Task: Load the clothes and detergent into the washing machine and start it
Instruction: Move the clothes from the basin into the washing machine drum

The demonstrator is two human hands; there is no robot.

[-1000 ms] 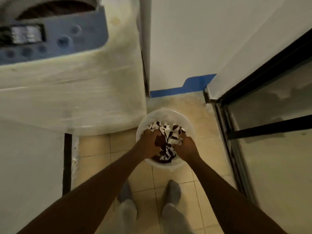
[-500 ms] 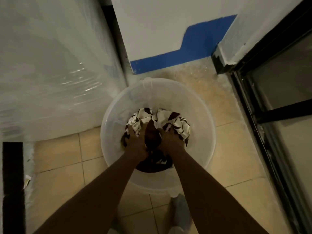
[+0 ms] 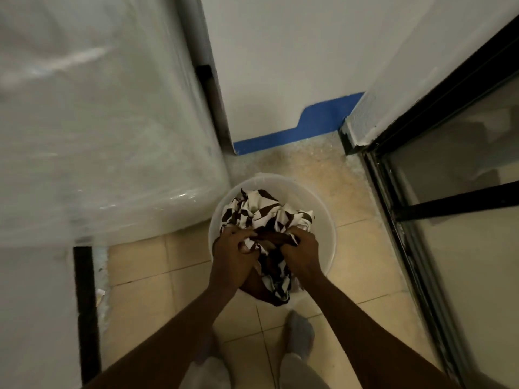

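Dim little corner I'm standing in. Beige tile floor (image 3: 362, 248), kinda grimy and speckled up against the white wall (image 3: 280, 66). Blue painted strip (image 3: 295, 133) runs along that wall's base, and right of the wall there's a black-framed glass sliding door (image 3: 449, 192).

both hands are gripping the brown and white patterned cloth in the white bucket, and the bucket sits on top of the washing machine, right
Not quite. The head view shows the white bucket on the tiled floor beside the washing machine. The left hand and right hand do grip the patterned cloth in it.
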